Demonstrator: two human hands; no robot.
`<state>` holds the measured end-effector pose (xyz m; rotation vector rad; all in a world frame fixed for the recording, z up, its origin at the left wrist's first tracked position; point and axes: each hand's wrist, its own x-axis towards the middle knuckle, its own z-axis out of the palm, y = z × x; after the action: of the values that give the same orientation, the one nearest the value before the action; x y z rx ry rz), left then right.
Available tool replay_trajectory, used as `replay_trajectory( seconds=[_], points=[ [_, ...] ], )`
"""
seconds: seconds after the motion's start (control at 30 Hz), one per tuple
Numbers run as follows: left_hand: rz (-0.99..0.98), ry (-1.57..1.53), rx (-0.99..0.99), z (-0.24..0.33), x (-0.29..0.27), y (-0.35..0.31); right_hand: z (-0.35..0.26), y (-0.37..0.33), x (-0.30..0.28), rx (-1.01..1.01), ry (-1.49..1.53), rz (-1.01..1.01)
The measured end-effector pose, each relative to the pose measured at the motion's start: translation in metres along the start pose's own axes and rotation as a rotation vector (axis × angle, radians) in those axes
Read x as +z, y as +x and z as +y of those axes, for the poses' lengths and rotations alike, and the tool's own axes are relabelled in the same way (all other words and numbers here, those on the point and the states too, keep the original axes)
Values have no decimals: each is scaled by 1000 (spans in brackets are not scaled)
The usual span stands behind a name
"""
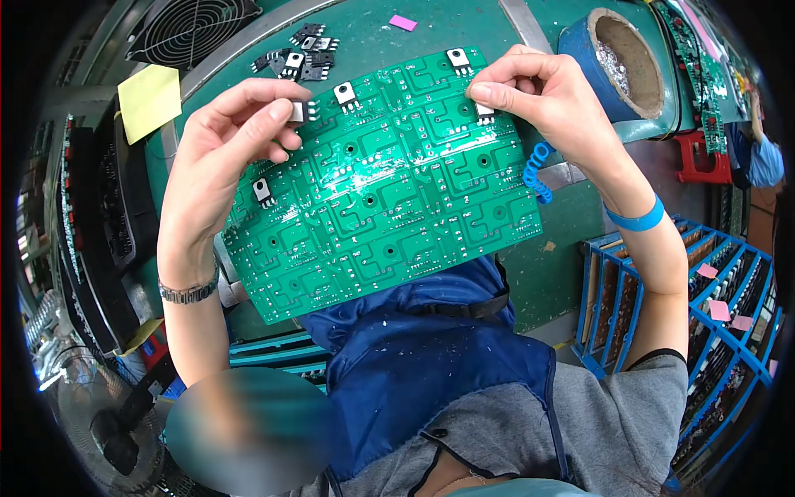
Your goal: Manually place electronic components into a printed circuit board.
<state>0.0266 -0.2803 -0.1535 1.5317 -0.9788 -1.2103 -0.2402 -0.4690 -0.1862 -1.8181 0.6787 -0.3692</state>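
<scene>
A large green circuit board lies tilted before me on the green bench. My left hand pinches a transistor between thumb and fingers, just above the board's upper left edge. At the upper right of the board, my right hand has thumb and forefinger closed on another transistor, its legs against the board and its top partly covered. Three more sit on the board: an upper-left transistor, a top-edge transistor and a left-side transistor. Behind the board is a loose pile of black transistors.
A thick blue-sided ring with a hollow middle stands at the back right. A blue coiled cord hangs near my right wrist strap. A blue rack of boards is at the right, a fan grille at the back left.
</scene>
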Motion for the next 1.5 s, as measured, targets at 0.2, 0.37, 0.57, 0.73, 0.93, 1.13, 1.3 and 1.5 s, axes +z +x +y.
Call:
replay_trajectory(
  seconds=[0.2,0.37,0.57,0.73,0.93,1.13,1.3,1.5],
  points=[
    [-39,37,-13,0,2,-5,10,2,-3,-130,-116,26],
    [-5,-45,-48,2,6,-9,10,3,3,-132,-73,38],
    [-47,-62,-35,1,7,-12,12,5,-2,-116,-74,23],
    [-36,-29,-45,3,9,-13,13,4,0,-289,-191,26],
    [-31,10,-61,3,9,-15,5,-1,-3,-404,-352,10],
    [-57,77,-2,2,16,-10,-2,-8,-9,-289,-450,-46],
    [-84,271,34,6,24,-9,-43,-59,-35,-236,-621,-191],
    [-35,434,113,4,34,4,-49,-130,-55,76,-513,-1213]
  ],
)
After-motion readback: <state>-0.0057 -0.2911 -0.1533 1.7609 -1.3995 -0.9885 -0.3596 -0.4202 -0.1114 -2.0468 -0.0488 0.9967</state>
